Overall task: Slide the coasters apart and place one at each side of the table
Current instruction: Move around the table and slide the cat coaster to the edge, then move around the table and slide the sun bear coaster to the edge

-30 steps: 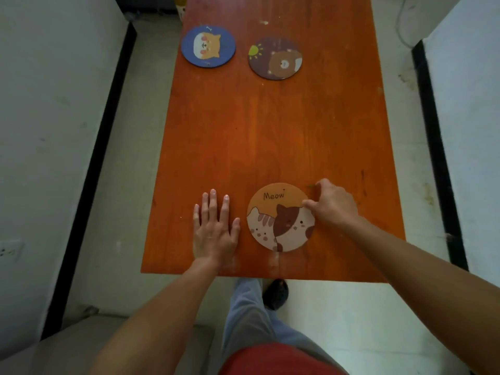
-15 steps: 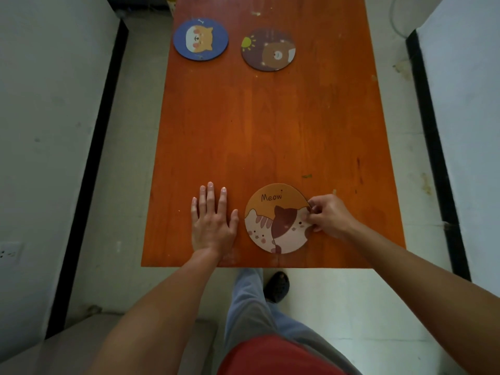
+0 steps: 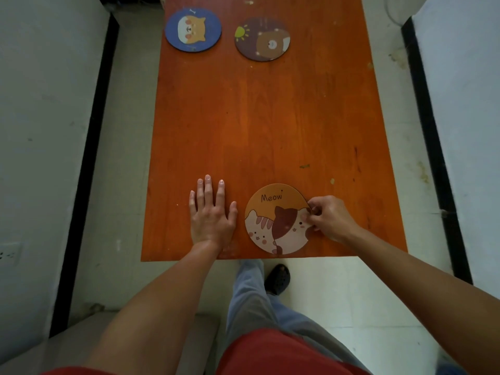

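Head view: the round orange cat-print coaster (image 3: pixel 276 219) near the tabletop's (image 3: pixel 270 125) near edge is pinched at its rim by the right hand (image 3: pixel 328 217), apparently for sliding; the left hand (image 3: pixel 211 215) is laid flat and open alongside.

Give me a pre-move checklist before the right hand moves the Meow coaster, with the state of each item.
1. Right hand on the Meow coaster: fingertips pinch its right edge. Ok.
2. Second coaster beneath it: a dark edge shows at the pinch, but I cannot tell.
3. Left hand: flat on the table, left of the coaster, not touching it. Ok.
4. Coaster on the table: its near edge lies close to the table's front edge. Not ok; slide away from it.
5. Path to the right side: bare wood. Ok.
6. Blue coaster and brown coaster: apart at the far end. Ok.
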